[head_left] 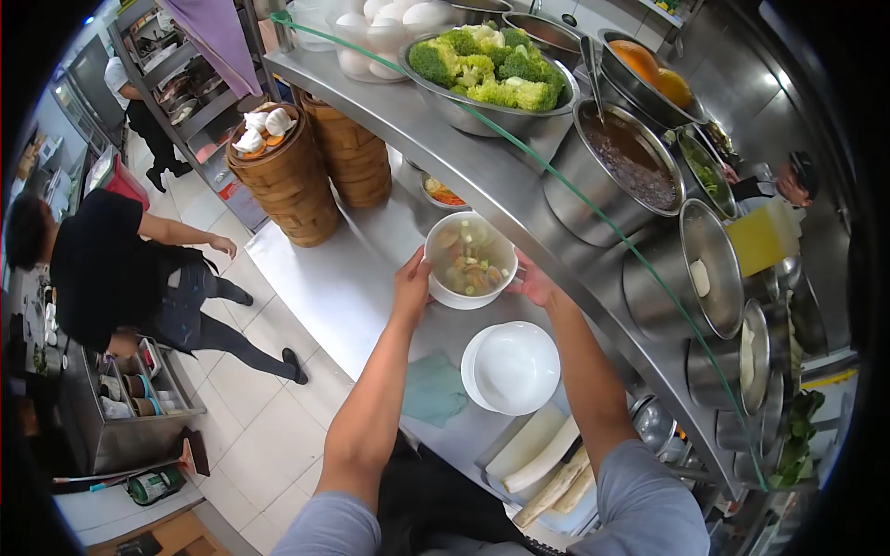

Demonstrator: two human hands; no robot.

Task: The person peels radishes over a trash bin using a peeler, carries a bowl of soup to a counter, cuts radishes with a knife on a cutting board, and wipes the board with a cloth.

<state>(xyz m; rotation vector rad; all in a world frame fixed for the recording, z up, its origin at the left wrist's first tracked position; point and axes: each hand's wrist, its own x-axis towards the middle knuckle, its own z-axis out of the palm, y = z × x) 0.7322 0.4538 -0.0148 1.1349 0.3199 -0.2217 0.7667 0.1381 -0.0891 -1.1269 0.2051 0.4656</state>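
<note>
A white bowl of clear soup (pixel 470 257) with chopped green pieces rests on a white saucer over the steel counter. My left hand (pixel 412 281) grips its left side, fingers closed around the rim and saucer edge. On the right side, my right hand (pixel 534 281) holds the bowl too, its fingers partly hidden behind the bowl. Nearer to me stands an empty white bowl (pixel 519 368) on another white saucer, touched by neither hand. A pale green cloth (pixel 434 390) lies to the left of that bowl.
Bamboo steamers (pixel 289 185) stand at the counter's far left. A steel shelf (pixel 519 199) above holds broccoli (pixel 491 67), eggs (pixel 380 32) and several pots. Long white radishes (pixel 542 463) lie near me. A person (pixel 111 269) walks at left; others are farther off.
</note>
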